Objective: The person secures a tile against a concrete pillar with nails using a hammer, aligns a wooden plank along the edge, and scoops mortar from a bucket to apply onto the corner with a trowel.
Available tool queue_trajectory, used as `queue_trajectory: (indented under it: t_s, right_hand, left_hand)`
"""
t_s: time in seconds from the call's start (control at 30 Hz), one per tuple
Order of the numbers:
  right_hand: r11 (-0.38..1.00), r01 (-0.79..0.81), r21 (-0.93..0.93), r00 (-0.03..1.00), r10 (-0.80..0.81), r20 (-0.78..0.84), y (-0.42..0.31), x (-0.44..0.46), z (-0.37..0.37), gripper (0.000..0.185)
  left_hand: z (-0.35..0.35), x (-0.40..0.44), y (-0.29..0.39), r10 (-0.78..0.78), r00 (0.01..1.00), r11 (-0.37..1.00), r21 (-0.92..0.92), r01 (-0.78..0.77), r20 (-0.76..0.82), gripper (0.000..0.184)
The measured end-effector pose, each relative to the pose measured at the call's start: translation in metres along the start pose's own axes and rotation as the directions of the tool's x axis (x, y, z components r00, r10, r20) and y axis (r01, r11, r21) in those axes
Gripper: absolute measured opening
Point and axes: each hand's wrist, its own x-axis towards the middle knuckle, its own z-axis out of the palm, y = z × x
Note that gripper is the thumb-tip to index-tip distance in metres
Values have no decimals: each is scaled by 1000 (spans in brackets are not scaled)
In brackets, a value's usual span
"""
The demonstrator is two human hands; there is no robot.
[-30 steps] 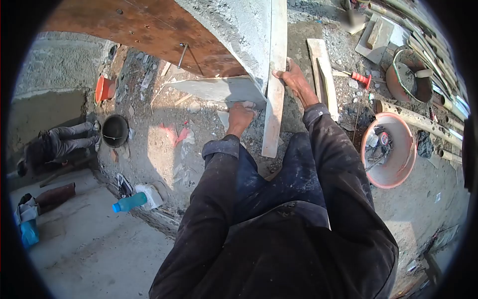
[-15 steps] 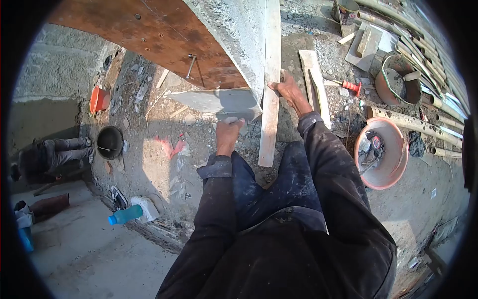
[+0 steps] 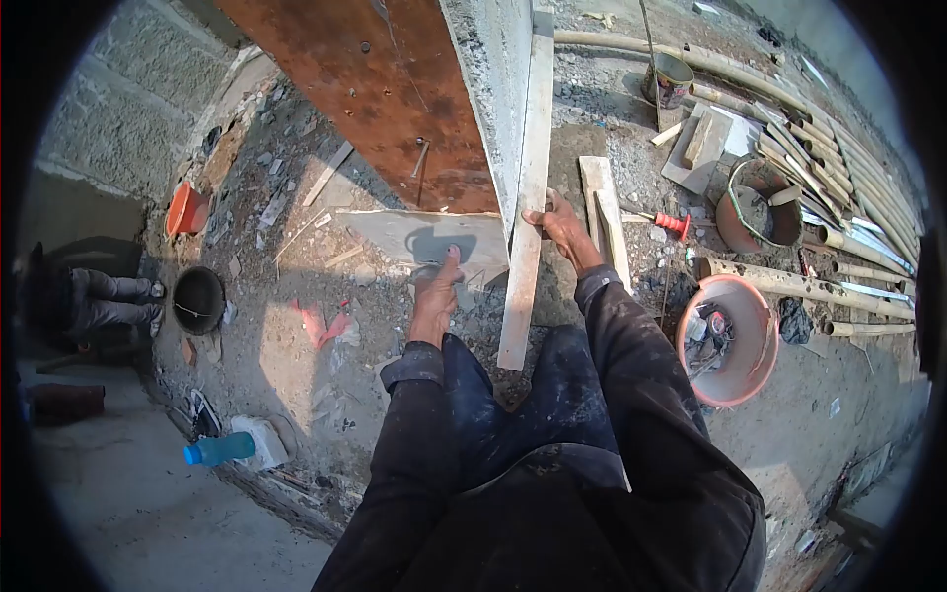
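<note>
My right hand [image 3: 564, 231] grips the edge of a long, pale wooden plank [image 3: 525, 281], thumb on its face. The plank runs along the grey concrete edge of a column [image 3: 513, 79], whose left side is covered by a rust-brown panel [image 3: 395, 109] with a bolt [image 3: 419, 156] sticking out. A flat grey board [image 3: 395, 233] lies at the column's foot, with a hand-shaped shadow on it. My left hand [image 3: 432, 304] is by the board's near edge, thumb stretched out and apart from the other fingers, which are partly hidden. I see nothing held in it.
To the right are an orange tub [image 3: 760, 340] of tools, a mortar bucket [image 3: 735, 222], a red-handled tool [image 3: 673, 225], wood offcuts [image 3: 610, 232] and several poles [image 3: 789, 281]. Leftward are a black bucket [image 3: 197, 324], an orange bucket [image 3: 187, 212], a blue bottle [image 3: 222, 449] and another person's legs [image 3: 113, 296].
My left hand has gone from a closed shape at the board's edge to one with the thumb extended. My right hand stays on the plank. The view has shifted, showing more at the top.
</note>
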Motion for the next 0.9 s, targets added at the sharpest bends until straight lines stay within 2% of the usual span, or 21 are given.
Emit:
queue_trajectory:
  t_s: [0.07,0.17,0.27,0.33,0.5,0.57,0.63,0.7,0.8,0.9]
  right_hand:
    - [1000,0,3,1000,0,-11,4,5,-2,67]
    - [999,-42,-15,999,42,9,0,1,0,64]
    - [992,-112,53,993,109,54,-8,-5,2,75]
    - [999,-41,29,998,39,44,-4,-1,0,61]
    - [997,-21,68,999,19,27,-7,-3,2,62]
    - [995,-67,71,997,64,52,-10,-1,1,73]
    - [994,-84,64,996,81,47,-14,-4,1,72]
    - [993,-98,57,994,96,45,-11,-3,0,71]
    - [1000,-19,20,999,18,44,0,3,-4,64]
    - [996,-89,3,996,89,15,17,15,-16,63]
  left_hand:
    - [10,1,-1,74,997,995,-65,-74,-13,81]
    - [13,6,-3,68,997,996,-63,-71,-39,77]
    - [10,9,-4,73,997,994,-75,-73,-14,80]
    - [8,13,-4,107,994,991,-86,-107,3,79]
    - [8,19,-8,117,993,988,-97,-119,-25,78]
    - [9,21,-7,120,992,987,-102,-122,-25,78]
    - [9,24,-10,162,986,980,-109,-165,-38,80]
    - [9,24,-11,139,990,984,-109,-142,-36,80]
    - [10,20,-8,123,991,987,-100,-127,-48,79]
    - [12,20,-8,122,988,987,-95,-131,-94,82]
